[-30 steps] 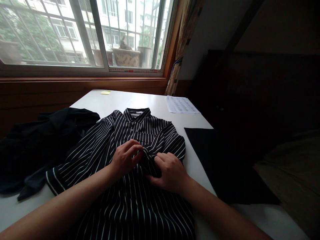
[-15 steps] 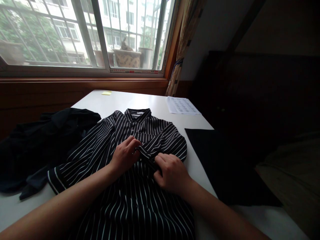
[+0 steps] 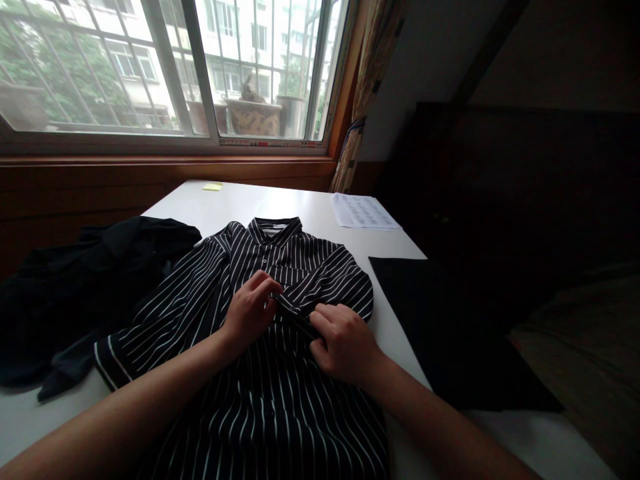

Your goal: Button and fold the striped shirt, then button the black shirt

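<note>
A black shirt with white stripes (image 3: 270, 393) lies front up on the white table, its collar pointing toward the window. Its right-side sleeve (image 3: 330, 280) is folded inward over the chest, while the other sleeve (image 3: 165, 320) spreads out to the left. My left hand (image 3: 251, 307) pinches one end of the folded sleeve's cuff near the middle of the chest. At the cuff's other end, my right hand (image 3: 344, 343) is closed on the fabric, thumb below and fingers curled over. The fingertips of both hands are partly hidden.
Dark crumpled clothing (image 3: 90, 287) is heaped on the table's left side. A flat black cloth or board (image 3: 450, 333) lies along the right edge. Printed sheets (image 3: 365, 211) and a yellow sticky note (image 3: 213, 187) rest at the far end, below the window (image 3: 210, 73).
Almost nothing differs. Both hands keep their hold on the sleeve cuff, with only a very slight shift of the fingers.
</note>
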`<state>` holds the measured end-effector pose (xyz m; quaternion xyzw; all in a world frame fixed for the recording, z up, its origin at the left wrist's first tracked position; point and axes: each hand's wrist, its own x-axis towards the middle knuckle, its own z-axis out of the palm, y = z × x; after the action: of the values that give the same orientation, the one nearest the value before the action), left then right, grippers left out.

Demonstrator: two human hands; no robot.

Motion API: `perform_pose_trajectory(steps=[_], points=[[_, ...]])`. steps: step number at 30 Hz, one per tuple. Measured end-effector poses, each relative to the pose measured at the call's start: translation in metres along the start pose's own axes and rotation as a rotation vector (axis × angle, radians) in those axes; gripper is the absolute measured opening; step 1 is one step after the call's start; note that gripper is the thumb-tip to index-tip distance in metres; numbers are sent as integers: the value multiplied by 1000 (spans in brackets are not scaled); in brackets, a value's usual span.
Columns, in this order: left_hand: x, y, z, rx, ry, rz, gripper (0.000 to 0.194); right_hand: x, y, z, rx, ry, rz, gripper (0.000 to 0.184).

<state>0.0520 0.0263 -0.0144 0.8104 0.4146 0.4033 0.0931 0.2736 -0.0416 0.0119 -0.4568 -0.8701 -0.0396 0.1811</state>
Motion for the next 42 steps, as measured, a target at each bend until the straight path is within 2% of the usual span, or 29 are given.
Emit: perform_pose_trajectory(steps=[6,11,15,19,21,26,29,32,35,38,42], points=[[0,-3,1,-16,-6,8,24,-1,4,0,24,16,-75,9],[0,-7,-1,-69,-20,143,20,-4,5,2,79,69,-56,9],[2,-9,-2,-132,-1,81,24,-6,6,1,167,109,-69,4],[3,-7,-3,-213,33,34,25,-5,12,3,290,142,-196,14],[3,-5,-5,-266,29,39,24,-4,15,6,306,136,-217,15],[3,1,-10,-472,1,33,22,-6,17,13,276,62,-214,53],[3,3,-11,-576,7,0,20,-6,14,16,272,61,-202,64],[3,4,-12,-597,2,-1,19,-6,12,19,242,68,-168,61],[2,3,-13,-610,-32,5,18,-5,11,21,218,102,-148,45],[0,2,-12,-602,-73,19,17,-3,11,18,254,213,-141,19],[-1,3,-9,-602,-88,42,18,-2,24,4,339,388,-2,10]])
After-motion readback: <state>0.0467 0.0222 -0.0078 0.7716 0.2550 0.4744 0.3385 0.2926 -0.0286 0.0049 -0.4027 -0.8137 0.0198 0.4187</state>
